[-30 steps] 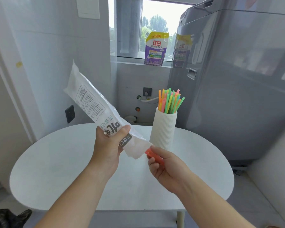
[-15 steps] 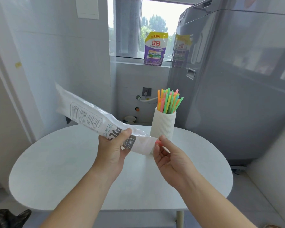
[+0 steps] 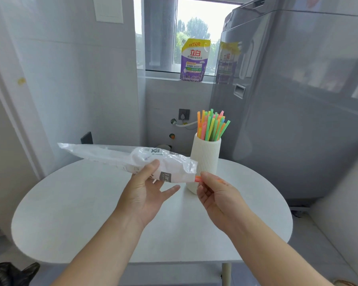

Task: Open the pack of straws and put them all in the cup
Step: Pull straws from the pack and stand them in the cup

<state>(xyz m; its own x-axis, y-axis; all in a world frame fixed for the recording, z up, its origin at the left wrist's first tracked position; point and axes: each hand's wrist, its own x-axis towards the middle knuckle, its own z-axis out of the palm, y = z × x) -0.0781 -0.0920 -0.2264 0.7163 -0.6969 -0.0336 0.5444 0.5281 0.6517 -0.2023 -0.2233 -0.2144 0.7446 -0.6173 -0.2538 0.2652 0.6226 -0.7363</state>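
My left hand [image 3: 145, 193] holds a clear plastic straw pack [image 3: 120, 158] near its open right end, thumb on top, and the pack lies almost level above the table. An orange straw [image 3: 198, 178] pokes out of that opening, and my right hand [image 3: 217, 195] pinches it between thumb and fingers. Just behind stands a white ribbed cup [image 3: 205, 162] on the round white table [image 3: 70, 213]. Several neon straws [image 3: 212, 126] stand in the cup.
A tall grey appliance [image 3: 298, 100] fills the right side behind the table. A purple detergent pouch [image 3: 194, 60] stands on the window sill. A dark bag [image 3: 10, 273] lies on the floor at the lower left.
The pack has tipped from steeply tilted up-left to almost level. My right hand moved from under the pack's mouth up to its opening and took hold of the orange straw's end.
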